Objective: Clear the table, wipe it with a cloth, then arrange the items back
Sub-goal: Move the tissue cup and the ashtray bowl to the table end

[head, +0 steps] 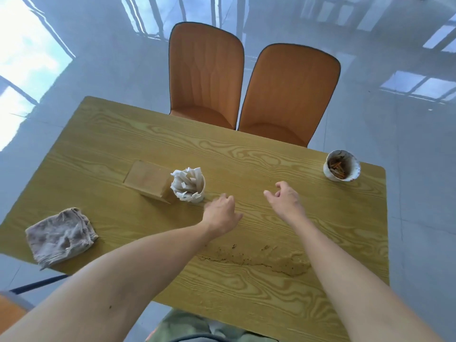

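The left hand hovers palm down over the table, fingers loosely spread and holding nothing, its tips just beside the white cup of paper packets. The right hand hangs near it over bare wood, fingers curled and apart, thumb and forefinger open, also empty. Touching the cup on its far-left side stands a wooden box. A bowl of orange-brown bits sits well apart at the far right corner. The cloth lies crumpled at the left edge, untouched. A brown spill with dark crumbs stains the near part of the table, between the forearms. By my reading the task has barely begun: cup, box and bowl all remain to be cleared, the wiping is not yet done, and the arranging back comes after that.
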